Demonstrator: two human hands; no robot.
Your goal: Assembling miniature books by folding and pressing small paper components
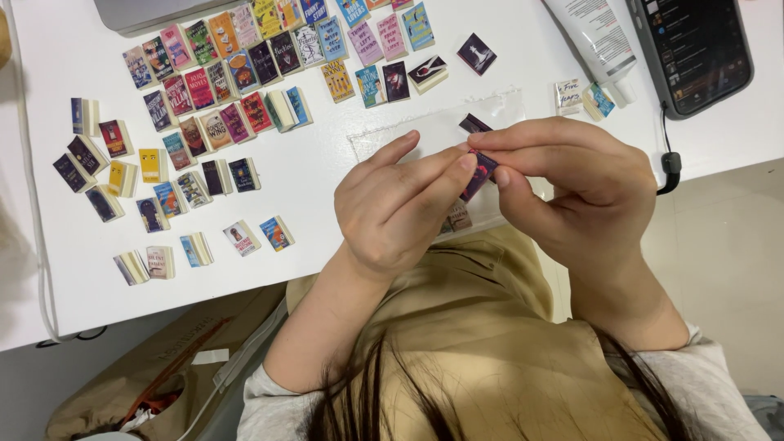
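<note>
Dark tiny book cover [478, 173], mostly hidden by hands [490, 192]

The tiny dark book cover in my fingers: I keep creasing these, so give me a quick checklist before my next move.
1. Dark cover pinched by both hands: ok.
2. Left hand fingertips on its edge: ok.
3. Right hand grip near the top: ok.
4. Cover flat, uncreased: cannot tell, fingers hide it.
5. Clear sheet under the work: ok.
6. Finished mini books apart from the hands: ok.

White tube [600, 37], dark phone screen [698, 49] top right.
</note>
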